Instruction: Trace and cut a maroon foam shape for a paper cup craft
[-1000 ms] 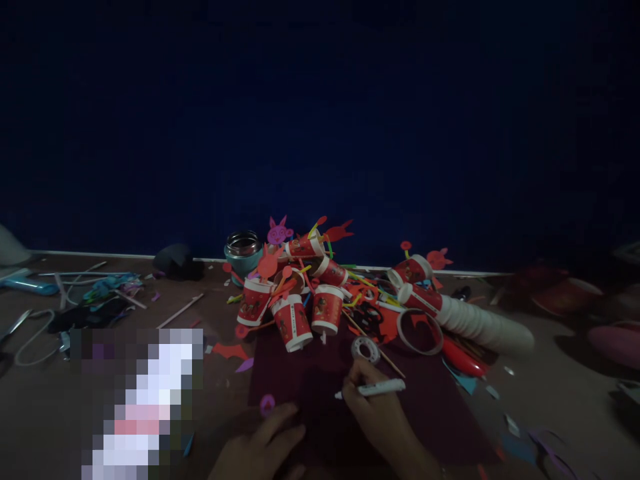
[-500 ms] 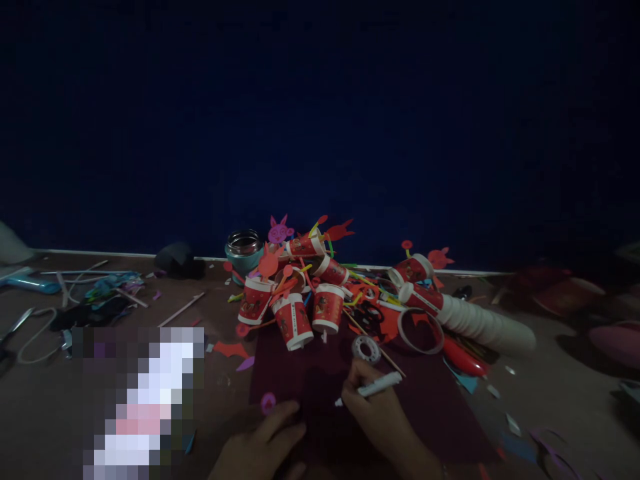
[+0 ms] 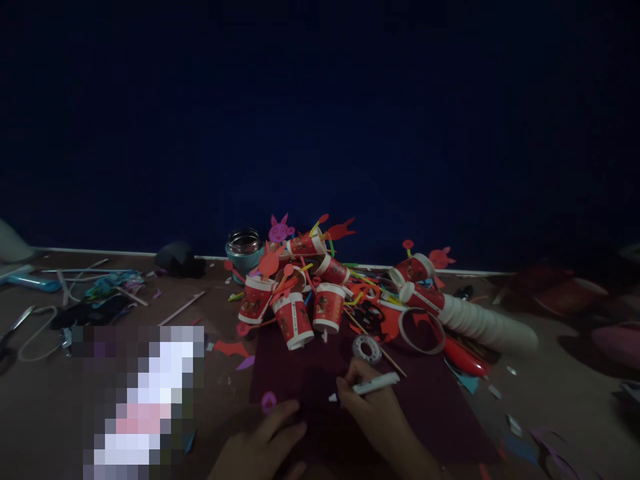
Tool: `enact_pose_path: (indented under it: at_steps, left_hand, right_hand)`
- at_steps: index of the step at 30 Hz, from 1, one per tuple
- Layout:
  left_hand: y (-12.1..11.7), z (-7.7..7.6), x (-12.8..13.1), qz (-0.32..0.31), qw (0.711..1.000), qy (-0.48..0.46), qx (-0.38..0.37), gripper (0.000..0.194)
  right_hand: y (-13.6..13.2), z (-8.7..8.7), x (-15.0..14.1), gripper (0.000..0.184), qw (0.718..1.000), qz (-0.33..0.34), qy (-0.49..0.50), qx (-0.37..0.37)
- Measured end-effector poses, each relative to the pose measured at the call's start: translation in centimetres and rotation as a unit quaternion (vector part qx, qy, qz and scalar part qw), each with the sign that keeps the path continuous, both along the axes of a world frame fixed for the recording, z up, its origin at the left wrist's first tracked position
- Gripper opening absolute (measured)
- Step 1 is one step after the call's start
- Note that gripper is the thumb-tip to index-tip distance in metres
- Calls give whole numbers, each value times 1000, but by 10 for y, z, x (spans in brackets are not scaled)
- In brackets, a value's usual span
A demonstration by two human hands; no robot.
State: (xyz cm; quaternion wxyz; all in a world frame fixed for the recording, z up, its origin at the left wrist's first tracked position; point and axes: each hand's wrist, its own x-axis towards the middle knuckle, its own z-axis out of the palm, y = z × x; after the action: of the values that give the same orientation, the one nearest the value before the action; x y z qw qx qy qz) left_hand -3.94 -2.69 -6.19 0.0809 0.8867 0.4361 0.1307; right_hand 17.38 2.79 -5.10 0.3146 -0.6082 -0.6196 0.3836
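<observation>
Pinched in the fingers of my right hand (image 3: 367,403) is a white marker pen (image 3: 376,384), its tip pointing left and down over a dark maroon sheet of paper (image 3: 430,407). Whether the tip touches the sheet I cannot tell. My left hand (image 3: 263,443) lies at the sheet's lower left with its fingers spread and holds nothing. Just above those fingers is a small purple paper ring with a red centre (image 3: 269,401). A roll of tape (image 3: 367,349) lies past my right hand, close to a thin wooden stick (image 3: 393,361).
Behind the sheet, red paper cups (image 3: 293,320) with cut-paper figures are heaped. A stack of cups (image 3: 485,327) lies on its side at right, near a large tape ring (image 3: 421,331). An open teal jar (image 3: 244,250) stands behind. Scissors (image 3: 17,327) lie at far left.
My right hand has shifted slightly left with the marker, whose tip has moved left and a little up. My left hand stays in place.
</observation>
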Motion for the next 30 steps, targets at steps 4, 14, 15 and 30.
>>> enact_pose_path:
  at_steps: [4, 14, 15, 30]
  left_hand:
    - [0, -1, 0, -1, 1000, 0, -1, 38]
    - [0, 3, 0, -5, 1000, 5, -2, 38]
    - [0, 2, 0, -4, 1000, 6, 0, 38]
    - [-9, -10, 5, -2, 992, 14, 129, 46]
  right_hand:
    - [0, -6, 1, 21, 1000, 1, 6, 4]
    - [3, -2, 3, 27, 993, -65, 94, 9]
    - [4, 0, 4, 28, 989, -74, 125, 4]
    - [-5, 0, 2, 18, 1000, 10, 18, 6]
